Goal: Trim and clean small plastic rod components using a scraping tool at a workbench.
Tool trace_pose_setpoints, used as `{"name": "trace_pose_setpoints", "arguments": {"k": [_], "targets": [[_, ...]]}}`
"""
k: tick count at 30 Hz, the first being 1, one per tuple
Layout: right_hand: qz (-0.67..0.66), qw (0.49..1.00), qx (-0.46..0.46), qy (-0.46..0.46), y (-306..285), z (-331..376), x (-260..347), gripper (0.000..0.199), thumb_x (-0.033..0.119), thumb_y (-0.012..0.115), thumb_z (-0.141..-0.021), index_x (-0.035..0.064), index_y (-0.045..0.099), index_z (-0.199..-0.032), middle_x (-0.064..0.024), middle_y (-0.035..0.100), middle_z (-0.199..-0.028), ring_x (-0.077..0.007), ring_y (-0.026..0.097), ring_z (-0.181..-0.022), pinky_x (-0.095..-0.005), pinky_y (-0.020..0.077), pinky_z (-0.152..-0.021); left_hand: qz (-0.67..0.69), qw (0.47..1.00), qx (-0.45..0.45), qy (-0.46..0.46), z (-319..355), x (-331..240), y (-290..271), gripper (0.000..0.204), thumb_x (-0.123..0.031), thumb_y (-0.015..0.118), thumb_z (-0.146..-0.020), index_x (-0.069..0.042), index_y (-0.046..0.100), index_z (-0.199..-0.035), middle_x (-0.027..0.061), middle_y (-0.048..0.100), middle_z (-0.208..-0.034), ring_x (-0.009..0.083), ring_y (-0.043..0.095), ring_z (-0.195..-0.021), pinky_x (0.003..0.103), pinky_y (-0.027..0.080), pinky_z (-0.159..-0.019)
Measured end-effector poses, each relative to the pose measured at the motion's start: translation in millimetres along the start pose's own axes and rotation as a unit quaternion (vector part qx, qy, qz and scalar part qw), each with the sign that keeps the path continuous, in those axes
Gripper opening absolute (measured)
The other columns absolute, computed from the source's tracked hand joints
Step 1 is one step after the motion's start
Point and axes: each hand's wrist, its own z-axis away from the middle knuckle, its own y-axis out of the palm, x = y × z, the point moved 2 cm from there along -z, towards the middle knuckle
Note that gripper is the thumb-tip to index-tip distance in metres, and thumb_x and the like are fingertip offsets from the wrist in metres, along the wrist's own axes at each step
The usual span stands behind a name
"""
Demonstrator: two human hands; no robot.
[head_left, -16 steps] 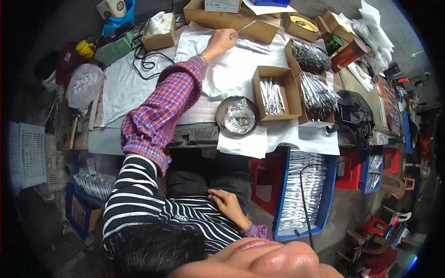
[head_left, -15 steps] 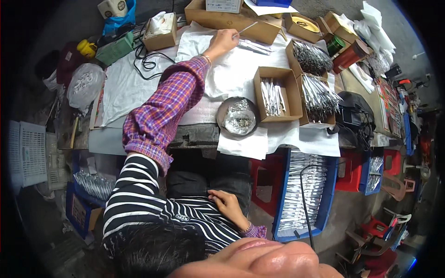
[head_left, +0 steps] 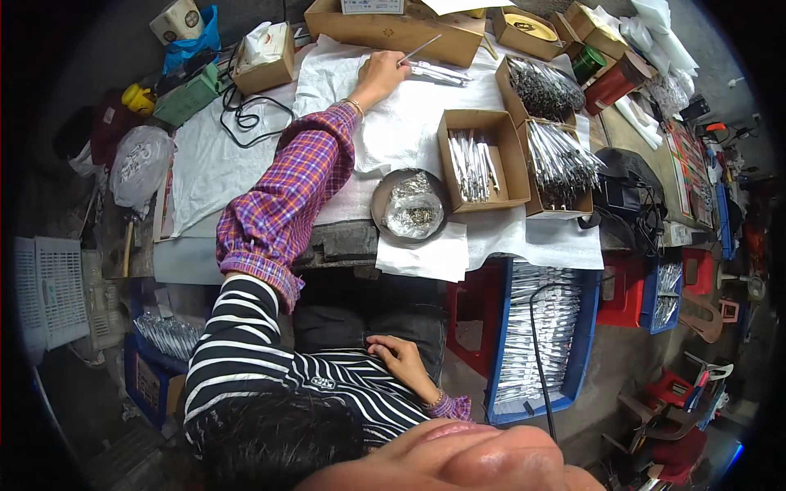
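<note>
My left hand reaches to the far side of the worktable. It is closed on a thin silver rod, which sticks out past the fingers up and to the right. Just right of the hand lies a small pile of slim silver metal pieces on the white cloth. My right hand rests at my lap, fingers loosely bent and a little apart, with nothing visible in it. Between me and the pile stands a dark round dish holding clear plastic with small bits inside.
Cardboard boxes with silver and black-tipped pieces stand right of the dish. A long cardboard box lines the back. A black cable coils at left. Below the table edge, a blue crate holds many silver pieces beside red stools.
The whole view has shifted slightly, so the table's things appear a little further left. My left hand still grips the rod beside the pile; my right hand has stayed in place.
</note>
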Motion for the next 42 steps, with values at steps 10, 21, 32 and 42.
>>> {"name": "trace_pose_setpoints", "arguments": {"k": [10,21,32,42], "targets": [[-0.001,0.999,-0.010,-0.039,13.7,-1.4,-1.5,0.022,0.010,0.056,-0.088,0.0011,0.065,-0.106,-0.0099,0.069,-0.088,-0.0156,0.066,-0.081,-0.0258,0.0504,-0.072,0.186,0.979,0.064,0.060,9.9,34.6,-54.5,0.019,-0.020,0.068,-0.080,-0.002,0.070,-0.085,0.0031,0.067,-0.073,0.0103,0.060,-0.066,0.026,0.047,-0.061],[0.028,0.989,-0.018,-0.143,7.0,13.7,-6.9,0.028,0.014,0.057,-0.080,-0.0002,0.065,-0.102,-0.0146,0.069,-0.090,-0.0264,0.067,-0.082,-0.0338,0.0509,-0.075,0.232,0.926,0.276,-0.110,211.4,-17.8,-150.7,0.010,-0.014,0.062,-0.088,-0.005,0.061,-0.092,-0.0071,0.043,-0.053,0.0011,0.032,-0.038,0.020,0.021,-0.035],[-0.027,0.990,-0.034,-0.135,-15.7,33.8,-6.6,0.031,0.010,0.050,-0.087,-0.0035,0.061,-0.112,-0.0086,0.069,-0.084,-0.0122,0.063,-0.072,-0.0264,0.0517,-0.069,0.263,0.875,0.401,-0.065,319.5,-105.1,-180.6,0.003,-0.005,0.064,-0.083,-0.002,0.062,-0.083,-0.0058,0.049,-0.060,0.0007,0.040,-0.046,0.018,0.028,-0.041],[-0.142,0.986,-0.001,-0.086,-15.9,34.5,-9.4,0.026,0.010,0.050,-0.090,-0.0013,0.063,-0.110,-0.0050,0.068,-0.086,-0.0078,0.061,-0.073,-0.0213,0.0505,-0.068,0.289,0.841,0.445,-0.103,339.0,-110.5,-172.0,0.003,-0.003,0.063,-0.083,0.000,0.061,-0.084,-0.0052,0.049,-0.061,0.0004,0.039,-0.046,0.018,0.028,-0.042]]}}
